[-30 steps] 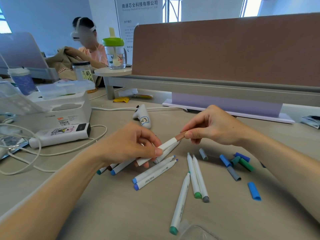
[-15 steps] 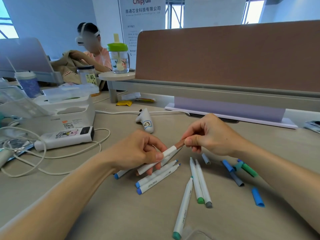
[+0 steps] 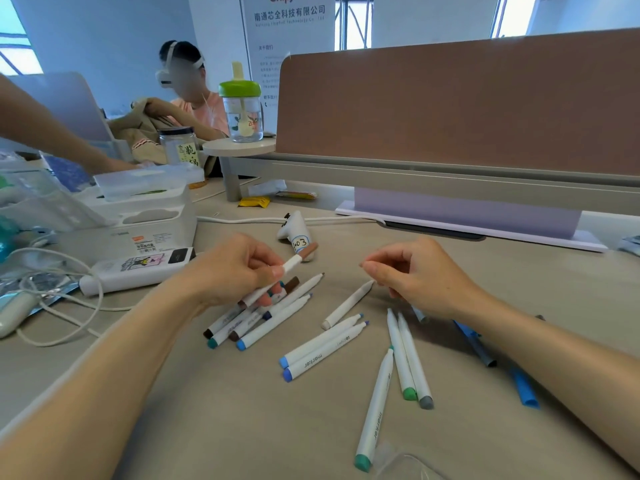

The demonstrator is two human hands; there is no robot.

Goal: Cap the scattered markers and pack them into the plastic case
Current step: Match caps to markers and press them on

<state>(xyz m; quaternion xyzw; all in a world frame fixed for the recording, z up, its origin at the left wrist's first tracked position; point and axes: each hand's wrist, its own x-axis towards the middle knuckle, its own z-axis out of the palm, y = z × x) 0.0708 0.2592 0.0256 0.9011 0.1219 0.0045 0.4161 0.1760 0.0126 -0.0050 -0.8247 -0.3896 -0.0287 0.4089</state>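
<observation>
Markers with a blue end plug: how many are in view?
3. One marker lies at the right edge of the pile, below the left hand; two markers lie side by side further right. The pile may hide more.

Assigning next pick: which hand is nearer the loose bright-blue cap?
Right. The right hand hovers up-left of the bright-blue cap; the left hand, gripping a brown-capped marker, is farther left, beyond the scattered markers.

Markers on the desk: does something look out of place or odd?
Yes. Several markers lie scattered with bare tips, while loose caps lie apart from them beside the right forearm. The left hand grips a brown-capped one.
</observation>
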